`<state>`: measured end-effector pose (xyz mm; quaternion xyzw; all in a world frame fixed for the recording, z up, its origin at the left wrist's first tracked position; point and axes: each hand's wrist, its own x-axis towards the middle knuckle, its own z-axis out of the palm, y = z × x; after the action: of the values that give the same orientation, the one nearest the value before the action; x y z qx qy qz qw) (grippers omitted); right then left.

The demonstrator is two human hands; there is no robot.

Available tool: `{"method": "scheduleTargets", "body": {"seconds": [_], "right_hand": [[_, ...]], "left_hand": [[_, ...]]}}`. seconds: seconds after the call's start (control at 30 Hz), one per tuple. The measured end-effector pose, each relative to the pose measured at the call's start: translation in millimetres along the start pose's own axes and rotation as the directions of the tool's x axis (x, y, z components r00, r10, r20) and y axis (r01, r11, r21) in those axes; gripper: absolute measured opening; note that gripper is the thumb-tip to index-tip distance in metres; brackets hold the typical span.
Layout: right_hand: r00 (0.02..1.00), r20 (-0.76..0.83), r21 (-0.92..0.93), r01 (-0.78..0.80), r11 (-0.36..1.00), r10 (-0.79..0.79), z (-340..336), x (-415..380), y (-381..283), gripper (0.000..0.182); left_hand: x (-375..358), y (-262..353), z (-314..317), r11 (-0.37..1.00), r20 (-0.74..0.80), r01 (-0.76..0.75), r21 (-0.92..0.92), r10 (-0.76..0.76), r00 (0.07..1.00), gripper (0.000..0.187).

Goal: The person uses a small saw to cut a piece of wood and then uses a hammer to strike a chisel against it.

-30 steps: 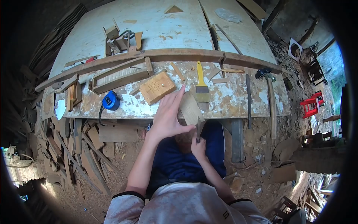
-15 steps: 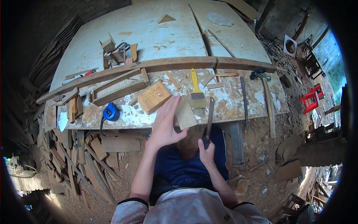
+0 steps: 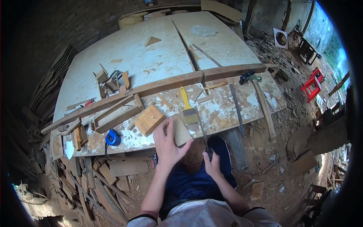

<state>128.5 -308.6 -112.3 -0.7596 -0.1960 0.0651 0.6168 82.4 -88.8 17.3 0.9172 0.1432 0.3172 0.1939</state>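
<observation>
A small flat wooden board [image 3: 182, 130] lies at the bench's near edge. My left hand [image 3: 168, 142] grips it, fingers bent over its left side and thumb against its near right corner. In my right hand [image 3: 212, 162] is a file [image 3: 202, 126] with a dark handle, its long narrow blade standing edge-on to me beside the board's right edge. A yellow-handled paintbrush [image 3: 188, 109] lies just beyond the board, bristles toward it. Left of the board is a wooden block [image 3: 149, 120] with small holes in its top.
On the bench [image 3: 223, 109] lie a blue tape measure [image 3: 112, 138], a wooden frame box [image 3: 117, 114], a dark metal bar [image 3: 237, 108] and a hammer [image 3: 261, 98]. A long wooden beam [image 3: 166, 87] crosses behind them. Scrap wood [image 3: 94, 185] is heaped below left.
My view has tilted and shifted. My left fingers have bent more over the board. The file has turned from showing its flat face to edge-on and come closer to the board's right edge.
</observation>
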Motion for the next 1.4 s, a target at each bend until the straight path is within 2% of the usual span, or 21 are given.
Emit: {"method": "scheduleTargets", "body": {"seconds": [0.1,0.3,0.4,0.6,0.63,0.73,0.87,0.97,1.07,1.17,1.4], "right_hand": [[0.999,0.024,-0.015,-0.041,0.999,0.041,-3.5,-1.0,-5.7,0.02],[0.997,0.048,-0.026,-0.064,0.998,0.066,-7.1,-3.0,-7.5,0.021],[0.997,0.045,-0.018,-0.054,0.998,0.055,-7.3,-4.1,-5.7,0.021],[0.998,0.066,-0.008,0.014,1.0,-0.014,-2.2,-9.0,9.0,0.022],[0.997,0.074,-0.012,0.023,1.0,-0.022,-0.8,-9.4,10.9,0.022],[0.995,0.098,-0.002,0.026,1.0,-0.025,-0.2,-8.6,12.9,0.022],[0.993,0.117,0.017,0.023,1.0,-0.024,3.0,-9.7,6.1,0.021],[0.991,0.132,0.035,0.028,0.999,-0.032,5.1,-12.1,6.2,0.021],[0.989,0.146,0.031,0.035,0.999,-0.039,6.7,-14.9,10.2,0.022],[0.987,0.156,0.003,0.043,0.999,-0.043,6.2,-15.5,12.1,0.022],[0.988,0.142,-0.025,0.064,0.998,-0.06,7.3,-15.6,11.6,0.023]], "left_hand": [[-7.3,14.2,8.9,0.999,0.023,0.024,0.03,-0.024,0.999,0.103],[-6.7,25.8,6.6,0.997,0.03,0.012,-0.073,-0.01,1.0,0.108],[-14.0,26.9,7.8,0.986,0.04,0.153,-0.071,-0.151,0.988,0.105],[-27.5,5.9,2.6,0.99,-0.041,0.055,-0.127,-0.061,0.997,0.091],[-29.5,2.7,-0.7,0.985,-0.014,0.059,-0.162,-0.062,0.998,0.084],[-35.5,-8.7,-4.5,0.979,-0.035,-0.009,-0.204,0.002,0.999,0.08],[-37.7,-2.5,-5.9,0.994,-0.104,0.081,-0.076,-0.089,0.991,0.077],[-42.2,-14.6,0.5,0.994,-0.104,0.08,-0.08,-0.088,0.991,0.078],[-37.4,-11.5,-3.2,0.986,-0.062,0.061,-0.156,-0.071,0.996,0.073],[-28.5,-10.6,-9.9,0.991,0.019,-0.038,-0.126,0.04,0.999,0.067],[-10.8,-5.0,-17.4,0.985,0.076,-0.063,-0.159,0.076,0.994,0.064]]}}
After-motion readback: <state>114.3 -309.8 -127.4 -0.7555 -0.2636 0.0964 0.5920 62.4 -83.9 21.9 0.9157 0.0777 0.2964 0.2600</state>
